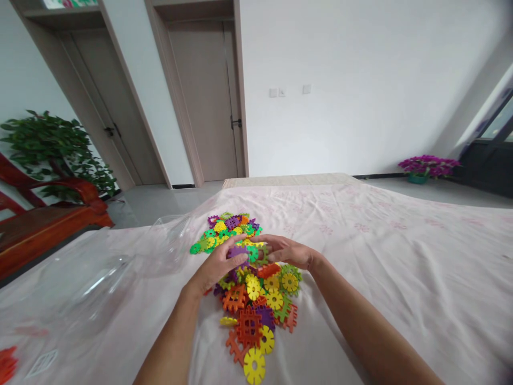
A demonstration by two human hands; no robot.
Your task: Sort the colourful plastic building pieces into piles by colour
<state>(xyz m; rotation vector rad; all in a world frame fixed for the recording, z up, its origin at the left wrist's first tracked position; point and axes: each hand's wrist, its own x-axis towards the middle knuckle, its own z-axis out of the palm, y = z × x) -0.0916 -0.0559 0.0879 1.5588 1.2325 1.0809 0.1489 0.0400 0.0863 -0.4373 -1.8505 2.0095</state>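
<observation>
two hands are observed at work above notched plastic pieces. the left hand [222,260] is narrow, thumb in front and fingers behind, holding a purple square [239,254]. the right hand [289,251] is likewise narrow, thumb and fingers pinching the edge of an olive square [263,254]. a green disc [252,253] sits between these two squares; whether the three are joined cannot be told.

the near pile [263,315] lies below and in front of the hands, its yellow, orange, purple and green pieces overlapping. a yellow disc [254,366] forms its nearest end; an orange square [249,326] lies just beyond. the far pile [224,235] lies past the hands, mostly green, yellow and purple.

both piles rest on a pale cloth [380,256], wrinkled, with a faint pink flower pattern. left of them lies a clear bag [100,283]. red pieces [7,366] show at the lower left edge of the view; whether the bag contains them is unclear.

beyond stand two closed doors [200,96] and a white wall [340,128]. a wooden chair [52,214] and a leafy plant [48,141] are at left; purple flowers [430,166] in a green pot [417,179] are at right.
</observation>
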